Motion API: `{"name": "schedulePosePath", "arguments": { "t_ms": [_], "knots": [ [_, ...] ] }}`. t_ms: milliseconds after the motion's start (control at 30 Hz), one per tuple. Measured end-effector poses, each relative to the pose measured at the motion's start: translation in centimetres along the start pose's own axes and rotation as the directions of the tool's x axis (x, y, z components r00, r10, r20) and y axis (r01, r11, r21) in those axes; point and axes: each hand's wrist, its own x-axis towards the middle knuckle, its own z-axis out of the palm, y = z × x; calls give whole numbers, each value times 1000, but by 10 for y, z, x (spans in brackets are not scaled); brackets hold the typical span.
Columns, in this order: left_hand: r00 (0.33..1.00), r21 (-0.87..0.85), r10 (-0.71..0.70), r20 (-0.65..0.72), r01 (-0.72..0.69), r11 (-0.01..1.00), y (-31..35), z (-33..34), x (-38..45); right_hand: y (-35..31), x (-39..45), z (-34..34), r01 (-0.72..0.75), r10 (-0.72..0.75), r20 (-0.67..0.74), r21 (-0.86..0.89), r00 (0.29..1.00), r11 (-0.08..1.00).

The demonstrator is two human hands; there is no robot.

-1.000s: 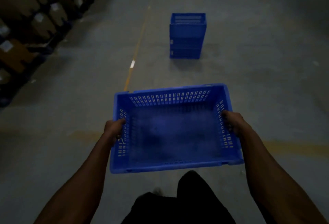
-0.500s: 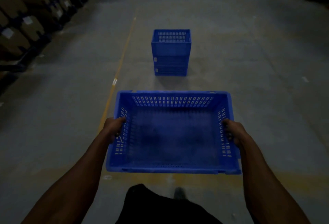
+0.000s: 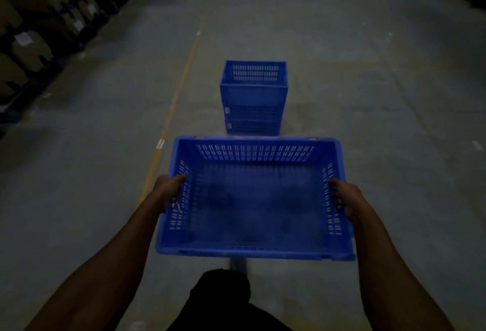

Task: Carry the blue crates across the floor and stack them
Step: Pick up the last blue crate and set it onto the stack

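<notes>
Blue crate (image 3: pixel 252 207), stack (image 3: pixel 253 99) base hidden

A dimly lit warehouse aisle is shown.

Racking (image 3: pixel 39 49) loaded with labelled cardboard boxes (image 3: pixel 29 47) is seen at 10 o'clock; a bare concrete floor (image 3: pixel 368 94) is marked by a yellow lane line (image 3: pixel 181 86) running toward 12 o'clock, beside stacked blue crates (image 3: pixel 253 99).

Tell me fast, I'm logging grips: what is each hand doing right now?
Left hand: closed on the left side wall of the carried blue crate.
Right hand: closed on the same crate's right side wall.
</notes>
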Motion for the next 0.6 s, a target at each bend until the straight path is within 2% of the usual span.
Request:
{"name": "schedulePosePath", "arguments": {
  "t_ms": [300, 600],
  "knots": [
    [1000, 92, 22, 17, -23, 996, 156, 48, 148, -130, 133, 50, -53, 53, -13, 31, 998, 998],
    [1000, 61, 29, -2, -29, 998, 286, 132, 290, -268, 313, 75, -54, 54, 15, 9, 998, 998]
  ]
}}
